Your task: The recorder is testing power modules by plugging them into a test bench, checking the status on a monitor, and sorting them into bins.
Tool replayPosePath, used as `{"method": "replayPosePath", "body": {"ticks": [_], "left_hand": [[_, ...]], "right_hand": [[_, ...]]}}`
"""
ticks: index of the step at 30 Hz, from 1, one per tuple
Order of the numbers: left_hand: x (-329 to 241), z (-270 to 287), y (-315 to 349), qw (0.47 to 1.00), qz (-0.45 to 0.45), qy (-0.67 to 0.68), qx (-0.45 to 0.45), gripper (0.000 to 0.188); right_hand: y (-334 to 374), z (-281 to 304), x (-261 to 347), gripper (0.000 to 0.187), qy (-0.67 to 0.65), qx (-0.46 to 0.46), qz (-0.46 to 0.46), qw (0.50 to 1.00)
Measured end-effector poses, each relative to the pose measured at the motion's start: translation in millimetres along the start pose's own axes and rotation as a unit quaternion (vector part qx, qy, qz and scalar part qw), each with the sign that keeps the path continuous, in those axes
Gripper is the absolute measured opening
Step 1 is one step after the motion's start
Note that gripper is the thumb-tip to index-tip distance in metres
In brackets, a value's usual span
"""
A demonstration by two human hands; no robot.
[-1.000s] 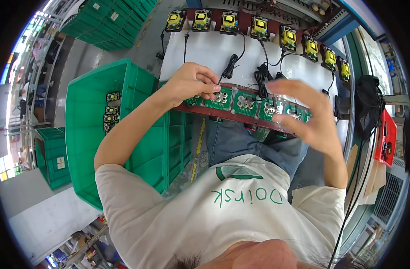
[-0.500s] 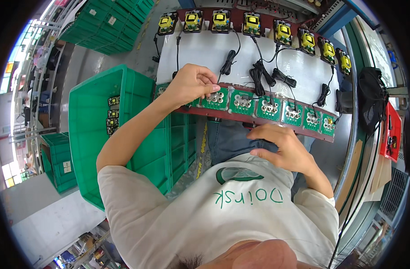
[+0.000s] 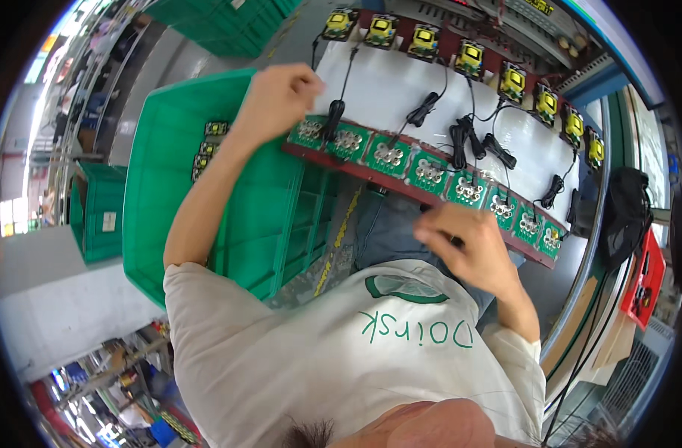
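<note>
My left hand [image 3: 281, 97] is raised at the left end of the white work surface [image 3: 385, 78], beside the rim of a green bin [image 3: 158, 187]. Its fingers curl inward near a black cord, and what they hold, if anything, is hidden. My right hand [image 3: 471, 243] is bent at the front edge of the dark red strip [image 3: 400, 187], thumb and fingers drawn together around a small dark gap. Several green circuit boards [image 3: 388, 154] with silvery round contacts line that strip. Bundled black cords [image 3: 423, 110] run from them to the yellow-topped power supply boards [image 3: 424, 41] in the far row.
Several small circuit boards [image 3: 206, 153] lie inside the green bin at my left. Stacked green crates [image 3: 221, 26] stand behind it. At the right are a metal rail [image 3: 580, 276], a black bag [image 3: 628, 205] and a red tray [image 3: 645, 284].
My left hand has left the front strip and moved left and up to the work surface's end. The view has shifted left. My right hand's thumb and fingers have drawn closer together.
</note>
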State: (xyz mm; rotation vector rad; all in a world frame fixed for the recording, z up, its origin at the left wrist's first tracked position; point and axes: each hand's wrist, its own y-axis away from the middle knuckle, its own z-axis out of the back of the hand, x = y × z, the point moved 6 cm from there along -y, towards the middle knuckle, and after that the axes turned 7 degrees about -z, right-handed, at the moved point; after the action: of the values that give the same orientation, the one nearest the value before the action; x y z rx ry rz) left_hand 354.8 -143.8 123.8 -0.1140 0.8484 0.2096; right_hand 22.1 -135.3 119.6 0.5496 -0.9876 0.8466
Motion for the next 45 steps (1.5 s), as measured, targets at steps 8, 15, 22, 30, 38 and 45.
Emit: {"method": "replayPosePath", "body": {"ticks": [8, 15, 22, 30, 38, 45], "left_hand": [[88.7, -26.8, -63.2, 0.954, -0.026, -0.295, -0.036, 0.040], [109.0, -50.6, -86.2, 0.989, 0.025, 0.026, -0.146, 0.043], [127.3, -53.5, -81.4, 0.941, 0.070, 0.021, -0.330, 0.033], [137.9, -23.1, -77.0, 0.976, 0.033, -0.107, -0.187, 0.032], [18.4, 27.5, 5.1, 0.972, 0.093, 0.175, -0.130, 0.034], [41.3, -4.0, 35.6, 0.831, 0.106, 0.546, 0.023, 0.057]], "right_hand": [[-180.1, -75.4, 27.5, 0.038, 0.339, 0.082, 0.307, 0.885], [-181.9, -109.7, 10.1, 0.038, 0.415, 0.223, 0.391, 0.791], [-174.5, -100.1, 14.6, 0.026, 0.496, 0.203, 0.483, 0.693], [-185.5, -75.7, 52.7, 0.014, 0.425, 0.135, 0.450, 0.774], [-206.5, -29.3, 8.0, 0.019, 0.290, 0.156, 0.236, 0.914], [-214.5, -50.2, -10.7, 0.019, 0.307, 0.171, 0.243, 0.904]]}}
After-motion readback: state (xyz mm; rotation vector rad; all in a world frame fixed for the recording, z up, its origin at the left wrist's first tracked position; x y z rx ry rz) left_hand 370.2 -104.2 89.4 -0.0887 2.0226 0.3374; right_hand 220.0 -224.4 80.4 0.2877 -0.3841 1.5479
